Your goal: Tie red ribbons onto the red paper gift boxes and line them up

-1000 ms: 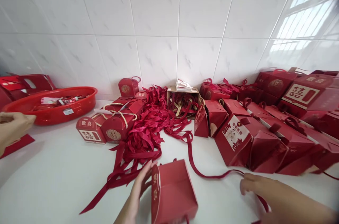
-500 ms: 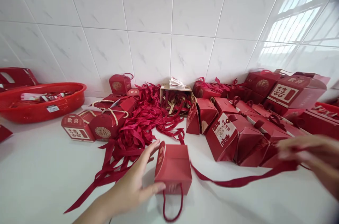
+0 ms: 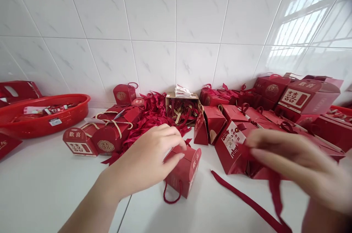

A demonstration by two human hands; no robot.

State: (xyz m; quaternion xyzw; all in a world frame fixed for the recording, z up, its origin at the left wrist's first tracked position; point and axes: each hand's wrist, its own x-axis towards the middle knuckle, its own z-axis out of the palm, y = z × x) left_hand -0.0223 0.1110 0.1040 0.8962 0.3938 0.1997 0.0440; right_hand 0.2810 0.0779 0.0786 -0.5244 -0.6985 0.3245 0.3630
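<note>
A small red gift box (image 3: 187,168) with a cord handle stands on the white table in front of me. My left hand (image 3: 158,148) reaches over its top from the left, thumb and fingers closed about the box; the far fingertips are hidden. To the right, my right hand (image 3: 286,161), blurred by motion, pinches a dark red ribbon (image 3: 242,196). One length of the ribbon hangs below the hand, and its cut end lies on the table right of the box. Behind my left hand is a heap of red ribbons (image 3: 154,119).
Several filled red boxes (image 3: 236,145) stand in rows at the right, with larger boxes (image 3: 305,95) stacked behind. At left are a red plastic basket (image 3: 74,113) of wrapped sweets and rope-handled boxes (image 3: 106,141). An open carton (image 3: 168,106) sits against the tiled wall.
My left hand has moved from the box's side onto its top, and the box has turned. My right hand has come leftward with the ribbon, whose far end now lies apart from the box.
</note>
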